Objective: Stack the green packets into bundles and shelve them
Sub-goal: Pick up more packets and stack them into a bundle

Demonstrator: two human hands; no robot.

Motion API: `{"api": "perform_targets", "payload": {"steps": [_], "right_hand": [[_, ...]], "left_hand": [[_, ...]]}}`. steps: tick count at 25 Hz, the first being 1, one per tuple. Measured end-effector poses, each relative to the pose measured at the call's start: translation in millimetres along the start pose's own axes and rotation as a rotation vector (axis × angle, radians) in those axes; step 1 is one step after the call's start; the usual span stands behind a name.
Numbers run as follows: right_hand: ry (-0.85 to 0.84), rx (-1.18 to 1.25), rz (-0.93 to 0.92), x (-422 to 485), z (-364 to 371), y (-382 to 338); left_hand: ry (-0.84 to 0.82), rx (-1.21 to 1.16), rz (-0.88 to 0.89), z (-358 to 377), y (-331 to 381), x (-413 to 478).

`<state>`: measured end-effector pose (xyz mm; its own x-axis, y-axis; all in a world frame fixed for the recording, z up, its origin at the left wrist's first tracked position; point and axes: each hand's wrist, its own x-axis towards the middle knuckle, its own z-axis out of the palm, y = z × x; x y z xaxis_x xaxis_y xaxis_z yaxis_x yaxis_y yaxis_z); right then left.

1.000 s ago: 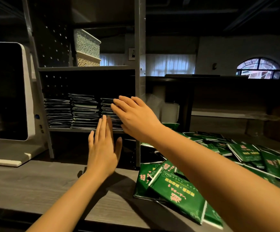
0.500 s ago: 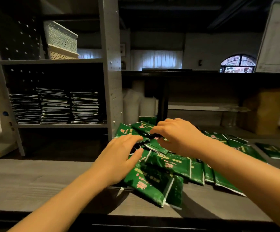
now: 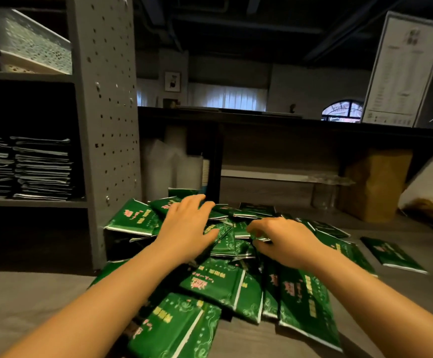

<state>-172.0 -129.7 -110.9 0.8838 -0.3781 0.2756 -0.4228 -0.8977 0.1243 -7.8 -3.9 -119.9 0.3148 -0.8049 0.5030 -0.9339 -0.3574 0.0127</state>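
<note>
Green packets [image 3: 215, 282] lie heaped on the counter [image 3: 29, 301] right of the shelf unit [image 3: 107, 125], seemingly light, slick and floppy, best pinched at an edge; left hand [image 3: 184, 228] rests flat, right hand [image 3: 285, 241] pinches one.

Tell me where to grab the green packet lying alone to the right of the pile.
Probably pinch the lone packet at its near, white-seamed edge, coming from the front with the right hand: it lies flat on the counter, apart, that edge free.
</note>
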Motion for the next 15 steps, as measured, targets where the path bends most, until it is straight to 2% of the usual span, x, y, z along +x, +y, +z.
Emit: {"api": "perform_targets", "payload": {"steps": [6,9,12,15], "right_hand": [[0.063,0.123,0.073,23,6,26],[0.091,0.175,0.117,24,17,32],[0.09,0.157,0.11,20,26,31],[0.137,0.215,0.088,17,27,22]], "left_hand": [[-0.028,0.093,-0.153,13,-15,34],[-0.108,0.122,-0.198,17,-19,29],[-0.099,0.112,-0.123,17,-18,20],[-0.035,0.073,0.025,6,-11,13]]}}
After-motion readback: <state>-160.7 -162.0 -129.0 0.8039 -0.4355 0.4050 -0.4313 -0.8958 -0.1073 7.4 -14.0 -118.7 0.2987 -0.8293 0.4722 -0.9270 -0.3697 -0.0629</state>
